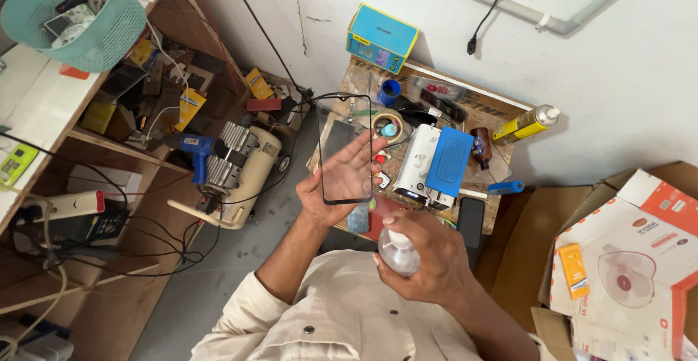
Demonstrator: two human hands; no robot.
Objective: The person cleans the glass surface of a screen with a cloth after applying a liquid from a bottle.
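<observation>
- Left hand [342, 179] is holding up glass phone panel [344, 149], fingers spread behind it, long axis upright.
- Right hand [422, 255] is wrapping small clear bottle [398, 250], sitting just below-right of the panel, nearer the body.

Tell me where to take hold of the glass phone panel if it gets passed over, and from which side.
Take the glass panel by its two long black edges near the top, coming from above. The left hand supports its lower half from behind, so the upper half stands free, and an edge grip probably keeps fingers off the clear face.
</observation>
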